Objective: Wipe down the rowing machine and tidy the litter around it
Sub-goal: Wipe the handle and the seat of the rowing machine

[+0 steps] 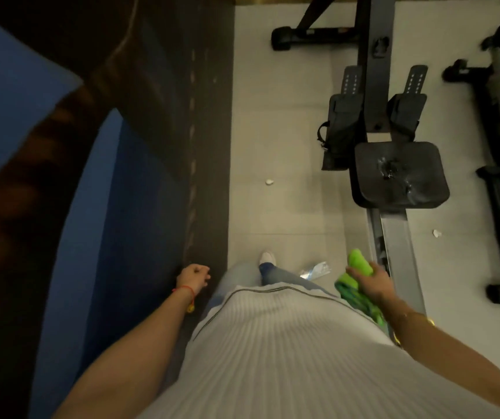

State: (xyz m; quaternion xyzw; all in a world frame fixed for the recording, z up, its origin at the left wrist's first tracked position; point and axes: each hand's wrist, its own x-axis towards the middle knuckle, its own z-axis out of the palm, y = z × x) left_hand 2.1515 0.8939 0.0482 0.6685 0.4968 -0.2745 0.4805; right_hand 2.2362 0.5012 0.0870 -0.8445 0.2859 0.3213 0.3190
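The black rowing machine (378, 86) has a black padded seat (399, 173) and a grey metal rail (399, 246). The cleaning cloth (360, 264) is bright green. The floor tiles (288, 146) are pale beige, with white paper scraps (269, 182). The ribbed shirt (273, 358) is white with a dark trim line. The wrist cord (184, 289) is red. The wall panel (106, 237) is blue.

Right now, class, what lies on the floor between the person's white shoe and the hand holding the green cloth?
In the head view, a crumpled clear plastic wrapper lies between the white shoe and the right hand gripping the green cloth.
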